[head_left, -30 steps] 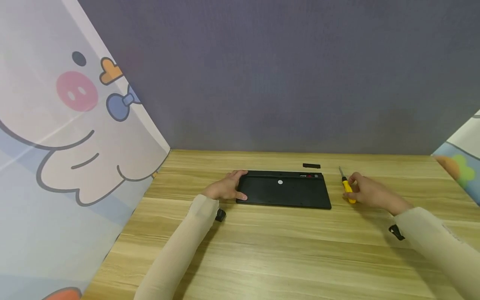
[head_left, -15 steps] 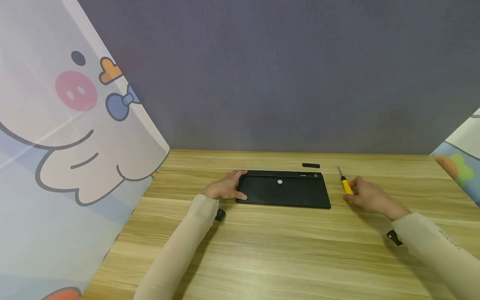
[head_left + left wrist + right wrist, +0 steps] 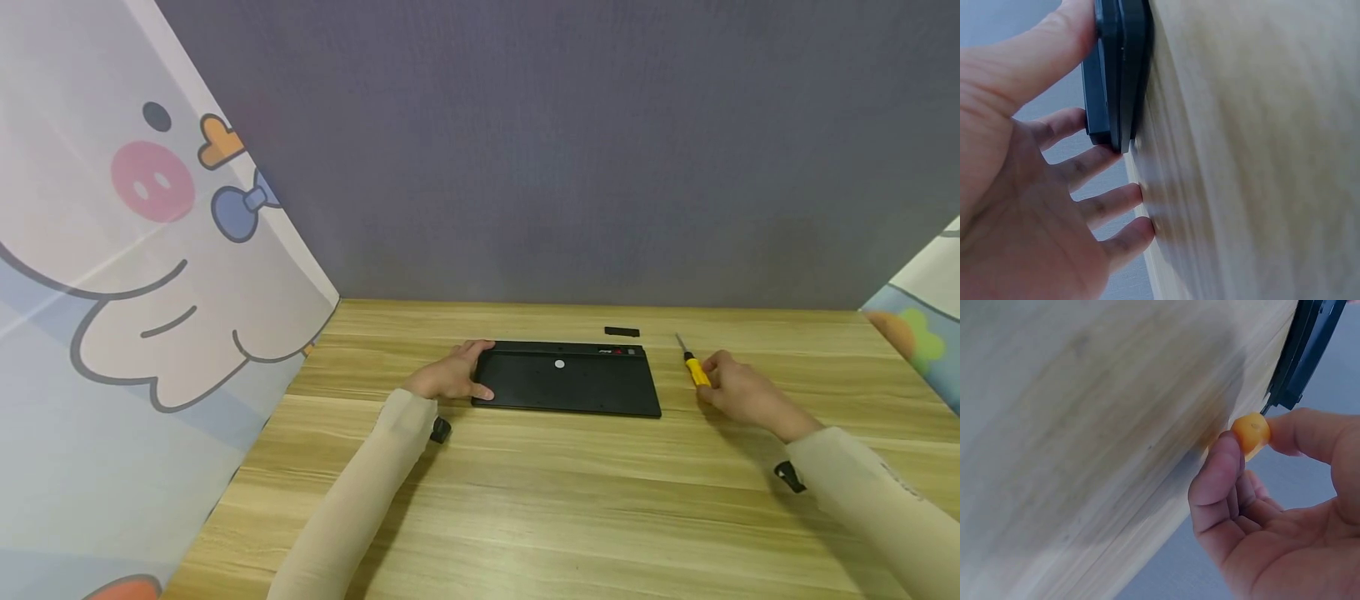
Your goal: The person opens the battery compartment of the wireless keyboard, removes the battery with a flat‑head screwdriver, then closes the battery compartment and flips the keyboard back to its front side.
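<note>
A black keyboard point(image 3: 567, 383) lies underside up on the table, with a white round spot and an uncovered battery slot point(image 3: 618, 351) at its far right. My left hand point(image 3: 453, 374) grips its left end. In the left wrist view my thumb and nearer fingers point(image 3: 1063, 127) are against the keyboard's end point(image 3: 1116, 81); the other fingertips touch the tabletop. To the right of the keyboard, my right hand point(image 3: 742, 392) pinches a yellow-handled screwdriver point(image 3: 697, 372) between thumb and fingers. Its shaft points away from me. In the right wrist view the butt of the handle point(image 3: 1250, 432) shows.
A small black cover point(image 3: 622, 332) lies just beyond the keyboard's far right edge. The wooden table point(image 3: 555, 508) ends at a grey wall panel point(image 3: 555, 167) behind. A cartoon-printed panel point(image 3: 165, 275) stands along the left side.
The screwdriver's handle has turned a little, and my right thumb has shifted slightly right along with it. My left hand and the keyboard hold still.
</note>
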A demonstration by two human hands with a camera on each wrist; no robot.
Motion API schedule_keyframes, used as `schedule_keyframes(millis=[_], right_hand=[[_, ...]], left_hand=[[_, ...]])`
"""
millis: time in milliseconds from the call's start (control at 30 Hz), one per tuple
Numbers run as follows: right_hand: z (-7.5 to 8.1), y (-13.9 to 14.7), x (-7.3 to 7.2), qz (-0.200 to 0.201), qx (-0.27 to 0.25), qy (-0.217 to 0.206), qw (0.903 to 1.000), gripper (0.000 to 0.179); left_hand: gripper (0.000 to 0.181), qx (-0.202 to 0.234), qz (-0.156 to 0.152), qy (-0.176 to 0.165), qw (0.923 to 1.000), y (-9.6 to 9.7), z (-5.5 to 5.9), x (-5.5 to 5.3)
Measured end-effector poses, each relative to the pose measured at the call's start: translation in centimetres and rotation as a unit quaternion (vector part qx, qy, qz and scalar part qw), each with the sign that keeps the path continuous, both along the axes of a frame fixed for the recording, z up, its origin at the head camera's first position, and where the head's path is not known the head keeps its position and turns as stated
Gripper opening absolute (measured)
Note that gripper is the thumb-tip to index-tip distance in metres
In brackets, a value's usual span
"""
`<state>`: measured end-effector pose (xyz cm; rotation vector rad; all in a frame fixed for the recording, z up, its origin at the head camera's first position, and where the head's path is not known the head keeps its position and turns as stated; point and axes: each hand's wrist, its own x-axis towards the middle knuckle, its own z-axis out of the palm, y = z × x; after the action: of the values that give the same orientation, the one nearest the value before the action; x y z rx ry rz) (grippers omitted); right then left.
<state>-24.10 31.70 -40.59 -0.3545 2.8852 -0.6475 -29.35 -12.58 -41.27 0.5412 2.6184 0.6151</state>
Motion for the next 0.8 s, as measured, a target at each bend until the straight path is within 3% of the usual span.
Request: schedule_keyframes(millis=[367, 600, 800], right_hand=[[0.3, 0.2, 0.2, -0.013, -0.042, 0.009, 0.9990, 0.038], [1.0, 0.0, 0.5, -0.001, -0.064, 0.073, 0.9952, 0.026], [1.5, 0.0, 0.4, 0.010, -0.070, 0.160, 0.9847, 0.013]], left_hand=[[0.092, -0.011, -0.006, 0.008, 0.9999, 0.0, 0.0, 0.0], [0.092, -0.017, -0.009, 0.004, 0.9998, 0.0, 0.0, 0.0], [0.092, -0.019, -0.014, 0.003, 0.9997, 0.0, 0.1, -0.1]])
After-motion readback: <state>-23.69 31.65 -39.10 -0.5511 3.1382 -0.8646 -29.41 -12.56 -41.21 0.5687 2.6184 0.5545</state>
